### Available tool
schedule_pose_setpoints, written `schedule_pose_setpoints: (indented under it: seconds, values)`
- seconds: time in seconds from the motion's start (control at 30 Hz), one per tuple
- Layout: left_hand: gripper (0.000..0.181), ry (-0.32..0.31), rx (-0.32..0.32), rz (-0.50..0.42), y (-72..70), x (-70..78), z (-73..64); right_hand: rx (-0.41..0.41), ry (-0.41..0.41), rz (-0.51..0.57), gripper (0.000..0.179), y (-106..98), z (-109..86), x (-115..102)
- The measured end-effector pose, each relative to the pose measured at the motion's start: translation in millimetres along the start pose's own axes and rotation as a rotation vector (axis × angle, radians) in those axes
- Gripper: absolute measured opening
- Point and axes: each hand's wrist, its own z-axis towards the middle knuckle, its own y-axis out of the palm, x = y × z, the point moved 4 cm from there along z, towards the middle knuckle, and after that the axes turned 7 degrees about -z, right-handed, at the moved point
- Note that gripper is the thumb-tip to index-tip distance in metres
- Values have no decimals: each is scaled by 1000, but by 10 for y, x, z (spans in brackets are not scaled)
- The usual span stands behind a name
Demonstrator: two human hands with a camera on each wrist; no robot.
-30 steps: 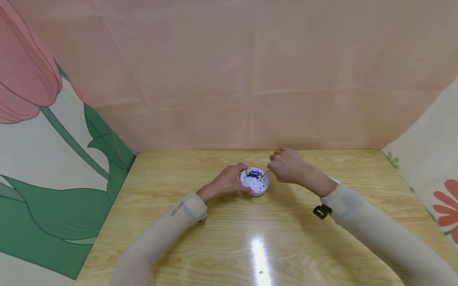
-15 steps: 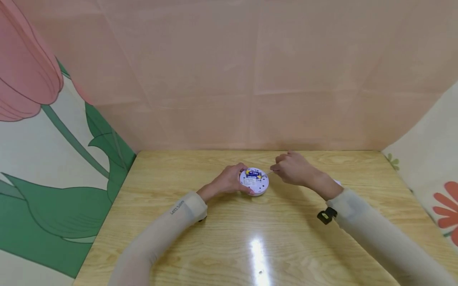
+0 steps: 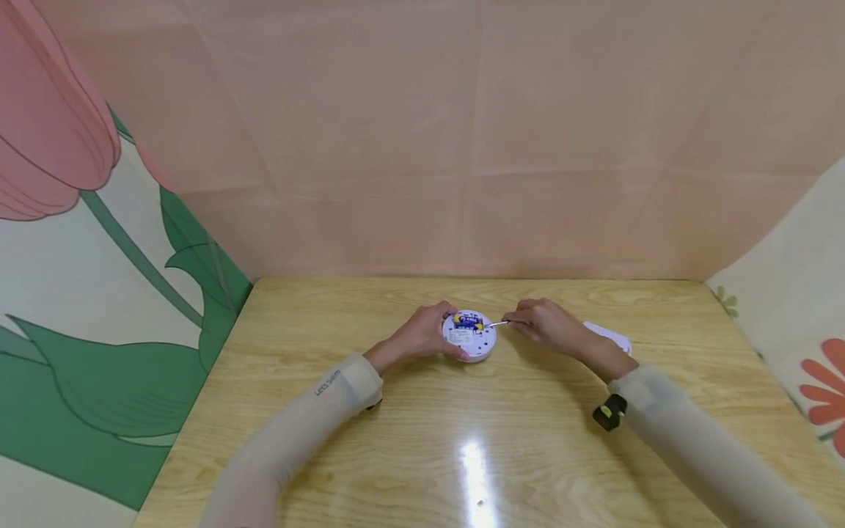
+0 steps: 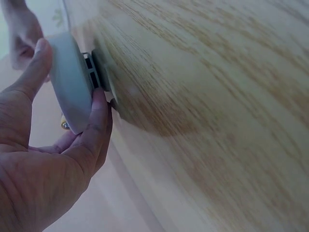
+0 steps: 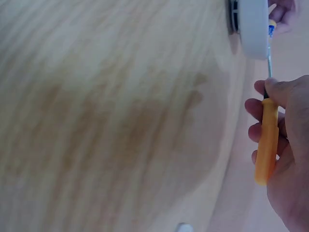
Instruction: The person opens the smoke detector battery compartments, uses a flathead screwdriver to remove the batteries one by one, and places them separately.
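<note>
A round white smoke-detector-like device [image 3: 462, 342] rests on the table with its holed back face up. Blue-and-yellow batteries [image 3: 468, 321] sit in the slot on that face. My left hand [image 3: 421, 331] grips the device's left side, thumb on the near rim and fingers on the far side; the left wrist view shows the device's smooth white side [image 4: 70, 82]. My right hand [image 3: 546, 325] holds a screwdriver [image 5: 267, 145] by its orange handle. Its thin metal shaft reaches left to the batteries' right end; whether the tip touches them I cannot tell.
A flat white cover-like piece [image 3: 609, 336] lies on the wooden table [image 3: 370, 469], behind my right forearm. A pink cloth backdrop [image 3: 396, 147] stands along the table's far edge. Printed floral panels flank both sides.
My right hand has drawn right and lowered, with the screwdriver's shaft now lying flatter and more of it showing. More of the white piece is uncovered. My left hand and the device stay put.
</note>
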Motion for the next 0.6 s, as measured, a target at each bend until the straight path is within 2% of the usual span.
schedule_pose_setpoints:
  seconds: [0.23, 0.37, 0.6]
  values:
    - [88, 5, 13, -22, -18, 5, -8, 26, 20, 35, 19, 102, -69, 67]
    - [88, 3, 5, -18, -12, 3, 0, 59, 20, 93, 22, 148, -100, 80]
    - [89, 1, 4, -30, -12, 11, 6, 44, 67, 197, 24, 194, -155, 95]
